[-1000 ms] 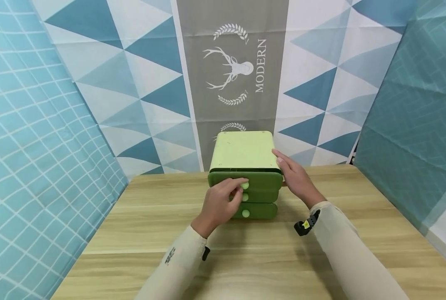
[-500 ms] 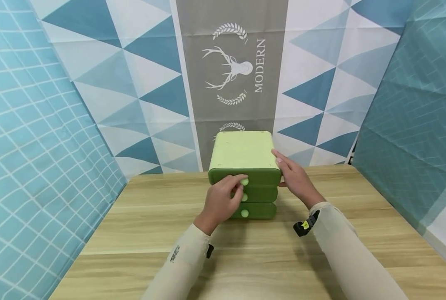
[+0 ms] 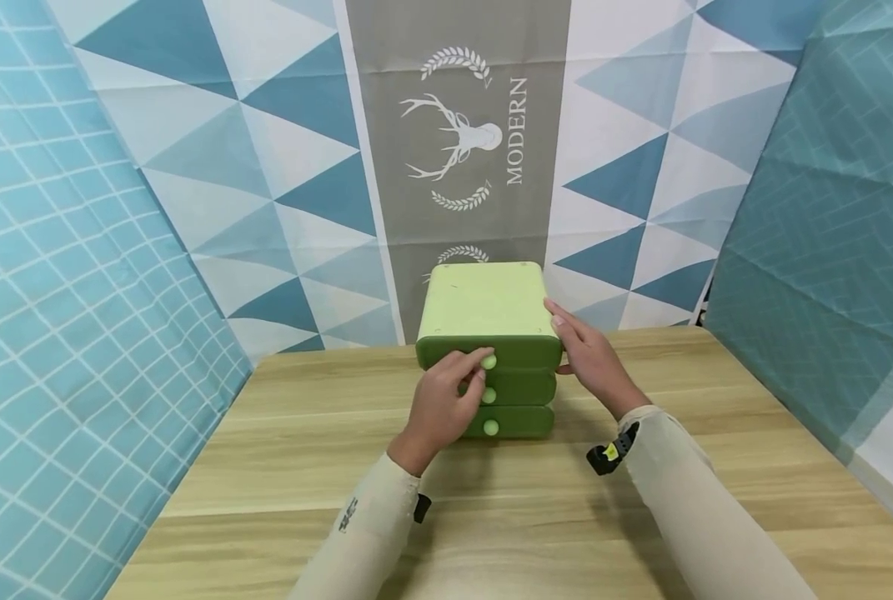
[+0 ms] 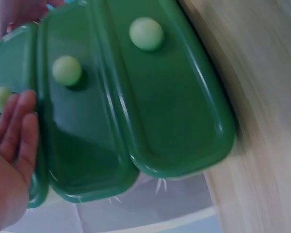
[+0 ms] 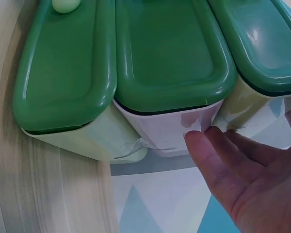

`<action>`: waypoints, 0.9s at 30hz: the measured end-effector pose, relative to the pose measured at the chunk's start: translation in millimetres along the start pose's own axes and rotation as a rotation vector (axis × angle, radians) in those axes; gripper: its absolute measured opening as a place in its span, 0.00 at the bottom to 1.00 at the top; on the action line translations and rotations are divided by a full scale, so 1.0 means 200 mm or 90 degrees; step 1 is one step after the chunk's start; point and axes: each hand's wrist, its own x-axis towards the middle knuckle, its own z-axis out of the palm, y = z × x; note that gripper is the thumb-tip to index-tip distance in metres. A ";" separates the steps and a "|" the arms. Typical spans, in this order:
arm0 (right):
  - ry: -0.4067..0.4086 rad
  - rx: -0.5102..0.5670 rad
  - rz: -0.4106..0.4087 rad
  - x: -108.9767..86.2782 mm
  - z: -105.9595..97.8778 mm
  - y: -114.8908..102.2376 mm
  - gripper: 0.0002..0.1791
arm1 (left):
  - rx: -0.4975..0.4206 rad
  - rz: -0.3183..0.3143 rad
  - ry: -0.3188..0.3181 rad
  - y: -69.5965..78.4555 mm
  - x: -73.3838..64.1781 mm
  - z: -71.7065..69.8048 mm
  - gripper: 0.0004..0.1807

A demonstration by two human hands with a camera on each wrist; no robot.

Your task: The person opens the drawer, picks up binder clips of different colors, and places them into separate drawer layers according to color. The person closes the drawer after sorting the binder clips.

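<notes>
A small drawer cabinet with a light green top (image 3: 484,298) stands at the back of the table. It has three stacked dark green drawers, each with a pale round knob; the top drawer (image 3: 446,346) sits flush under the cabinet's top. My left hand (image 3: 442,404) pinches the top drawer's knob (image 3: 489,362) between forefinger and thumb. In the left wrist view, its other fingers (image 4: 26,141) lie loosely extended in front of the drawers. My right hand (image 3: 594,362) rests against the cabinet's right side with fingers extended, fingertips on the casing (image 5: 169,126) in the right wrist view.
The cabinet stands on a wood-grain table (image 3: 303,467), close to a patterned cloth backdrop (image 3: 476,192). A blue grid cloth (image 3: 78,292) hangs at the left, a teal cloth (image 3: 821,250) at the right. The middle knob (image 4: 67,71) and bottom knob (image 4: 146,34) are uncovered.
The top drawer, slightly out with a dark gap above it a second ago, has slid in flush. My left hand moved slightly forward with its knob; my right hand stayed against the side.
</notes>
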 end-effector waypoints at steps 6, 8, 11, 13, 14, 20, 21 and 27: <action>0.022 0.002 -0.005 -0.02 -0.02 0.04 0.31 | 0.006 -0.011 -0.025 0.05 0.01 0.00 0.20; 0.034 -0.007 -0.004 -0.02 -0.02 0.04 0.31 | 0.008 -0.009 -0.034 0.06 0.01 0.00 0.21; 0.054 -0.013 -0.002 -0.03 -0.02 0.04 0.32 | 0.015 -0.009 -0.046 0.06 0.01 -0.01 0.22; 0.071 -0.011 -0.004 -0.03 -0.01 0.03 0.32 | 0.016 -0.012 -0.054 0.06 0.00 -0.02 0.23; 0.081 -0.011 -0.006 -0.03 0.00 0.02 0.32 | 0.015 -0.014 -0.057 0.06 0.00 -0.03 0.23; 0.132 -0.040 -0.007 -0.04 0.03 0.00 0.33 | 0.011 -0.035 -0.055 0.01 -0.06 -0.09 0.21; 0.133 -0.043 -0.001 -0.04 0.03 0.01 0.33 | 0.011 -0.039 -0.055 0.00 -0.07 -0.10 0.20; 0.109 -0.045 0.052 -0.10 0.01 0.07 0.39 | 0.016 -0.084 -0.088 -0.06 -0.15 -0.15 0.16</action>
